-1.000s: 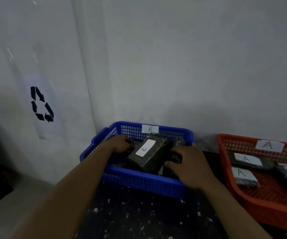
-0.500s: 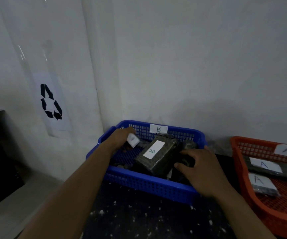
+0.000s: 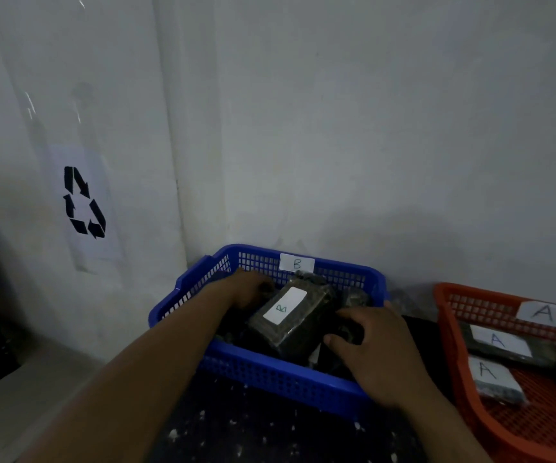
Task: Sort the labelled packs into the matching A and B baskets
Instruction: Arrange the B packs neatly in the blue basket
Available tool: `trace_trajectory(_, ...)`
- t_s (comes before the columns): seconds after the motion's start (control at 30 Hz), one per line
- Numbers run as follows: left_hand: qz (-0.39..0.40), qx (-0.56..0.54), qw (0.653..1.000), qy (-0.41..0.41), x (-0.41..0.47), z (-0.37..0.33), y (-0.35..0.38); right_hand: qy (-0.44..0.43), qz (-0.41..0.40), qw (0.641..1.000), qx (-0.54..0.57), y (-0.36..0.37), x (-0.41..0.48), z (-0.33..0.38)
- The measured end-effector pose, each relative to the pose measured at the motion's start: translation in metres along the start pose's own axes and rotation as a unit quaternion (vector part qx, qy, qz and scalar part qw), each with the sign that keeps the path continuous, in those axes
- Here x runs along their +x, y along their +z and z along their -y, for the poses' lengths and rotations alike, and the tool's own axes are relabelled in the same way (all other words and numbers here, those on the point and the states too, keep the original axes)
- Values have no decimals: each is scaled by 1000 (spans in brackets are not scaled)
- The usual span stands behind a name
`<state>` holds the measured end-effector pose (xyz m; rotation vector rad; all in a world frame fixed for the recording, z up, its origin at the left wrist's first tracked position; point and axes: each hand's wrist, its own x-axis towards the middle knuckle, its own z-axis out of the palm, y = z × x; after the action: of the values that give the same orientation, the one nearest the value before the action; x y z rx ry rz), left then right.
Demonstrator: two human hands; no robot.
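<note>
Fingers (image 3: 336, 340) of my right hand (image 3: 381, 352) curl round a dark pack (image 3: 350, 329) in the blue B basket (image 3: 269, 379). My left hand (image 3: 246, 292) sinks among dim packs, so I cannot tell its grip. Between the two hands the B-labelled pack (image 3: 290, 315) lies tilted, long axis pointing away toward the rear wall. The orange A basket (image 3: 450, 332) is cut off at right. Dark speckled surface (image 3: 253, 432); white wall (image 3: 370, 128) with a recycling sign (image 3: 84, 202).
</note>
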<state>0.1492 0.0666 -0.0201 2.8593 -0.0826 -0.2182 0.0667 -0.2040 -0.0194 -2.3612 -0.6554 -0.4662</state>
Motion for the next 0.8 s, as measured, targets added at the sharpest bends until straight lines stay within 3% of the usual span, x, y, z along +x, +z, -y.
trace_trajectory(0.13, -45, 16, 999, -13, 4, 15, 4, 4, 6, 1000, 5, 1, -1, -2)
trace_trajectory(0.23, -71, -134, 987, -44, -1, 27, 2, 2, 8, 1000, -1, 1, -1, -1)
trace_trajectory(0.4, -244, -377, 891, -65, -7, 22, -13, 7, 15, 1000, -6, 1, 0, -1)
trace_trajectory(0.53, -289, -532, 795, -54, -13, 8, -18, 11, 18, 1000, -11, 0, 0, 0)
trace_trajectory(0.8, -334, -579, 743, 14, -22, -9, -26, 48, 42, 998, 6, -1, -1, 0)
